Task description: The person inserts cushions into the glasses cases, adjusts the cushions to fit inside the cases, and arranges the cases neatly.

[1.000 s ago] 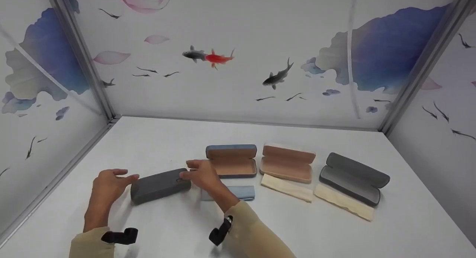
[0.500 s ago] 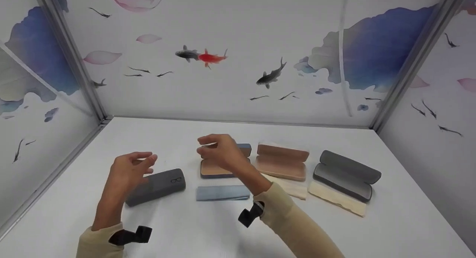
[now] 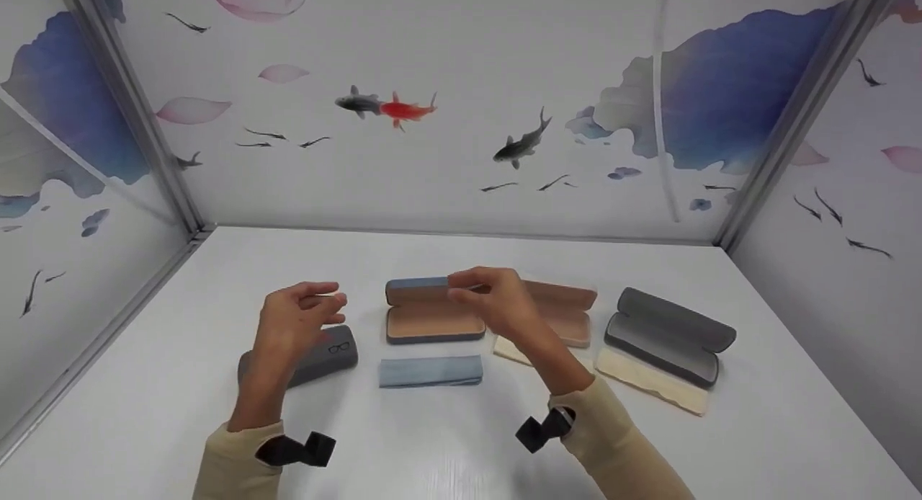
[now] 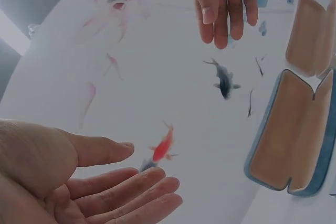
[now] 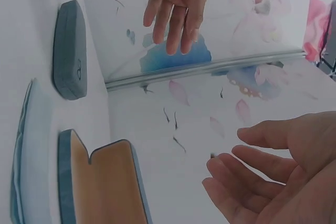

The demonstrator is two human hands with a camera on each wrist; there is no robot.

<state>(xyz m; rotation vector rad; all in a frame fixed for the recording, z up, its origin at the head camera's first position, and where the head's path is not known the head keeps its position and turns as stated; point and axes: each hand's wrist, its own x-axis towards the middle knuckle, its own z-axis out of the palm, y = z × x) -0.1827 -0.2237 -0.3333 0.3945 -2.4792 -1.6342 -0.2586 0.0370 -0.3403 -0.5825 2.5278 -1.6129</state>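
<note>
My left hand (image 3: pixel 297 326) hovers over the closed dark grey glasses case (image 3: pixel 338 356), hiding its middle; fingers are relaxed and hold nothing. That case, with a small glasses print on it, also shows in the right wrist view. My right hand (image 3: pixel 500 302) is raised in front of the blue glasses case (image 3: pixel 436 323), which stands open with a tan lining, and the pink glasses case (image 3: pixel 569 323), also open and partly covered by the hand. Its fingers are loosely bent around nothing. In the left wrist view the palm (image 4: pixel 37 166) faces the other hand.
A folded blue cloth (image 3: pixel 431 372) lies before the blue case. Cream cloths lie before the pink case and the open grey case (image 3: pixel 670 338), one of them a long cream cloth (image 3: pixel 652 381) at right. Printed walls (image 3: pixel 446 183) enclose the white table (image 3: pixel 432 442).
Both hands have let go of the closed grey case, risen and moved to the right. The case stays on the table. The head view has shifted slightly.
</note>
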